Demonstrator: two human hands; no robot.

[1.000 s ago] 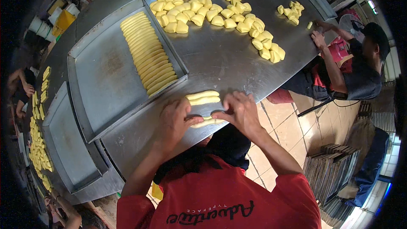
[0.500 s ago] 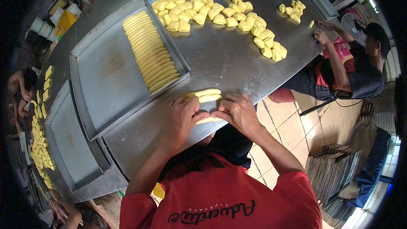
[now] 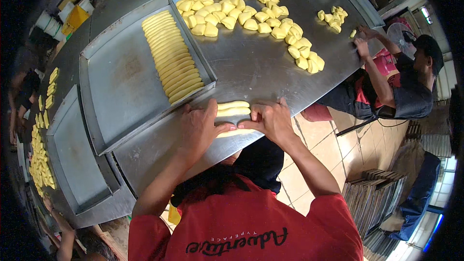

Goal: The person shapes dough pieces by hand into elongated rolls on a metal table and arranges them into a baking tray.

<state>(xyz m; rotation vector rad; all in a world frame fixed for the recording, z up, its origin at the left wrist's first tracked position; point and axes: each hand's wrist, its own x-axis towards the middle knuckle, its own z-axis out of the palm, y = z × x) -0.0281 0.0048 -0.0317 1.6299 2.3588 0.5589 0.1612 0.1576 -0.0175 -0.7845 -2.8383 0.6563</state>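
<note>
At the near table edge, my left hand (image 3: 199, 124) and my right hand (image 3: 273, 121) face each other, thumb tips nearly meeting. Both thumbs press on a thin pale-yellow dough roll (image 3: 234, 133), whose ends are partly covered. The left index finger is stretched away from its thumb. The right index is bent, standing apart from the thumb. Neither hand is wrapped round the dough. Just beyond the thumbs, two finished-looking dough rolls (image 3: 233, 108) lie side by side between the hands. Up and left, a metal tray (image 3: 116, 92) holds a close row of dough rolls (image 3: 170, 58) along its right side.
Many cut dough pieces (image 3: 232, 12) are heaped across the far steel table (image 3: 246, 63). A second tray (image 3: 79, 157) sits at left beside more dough pieces (image 3: 41, 159). A co-worker (image 3: 403, 82) handles dough at the right edge. Stacked trays (image 3: 374, 198) stand on the floor.
My left index finger has straightened and lifted away from the thumb. The right hand's outer fingers have risen. Both thumbs stay on the near dough roll; the co-worker's head has turned.
</note>
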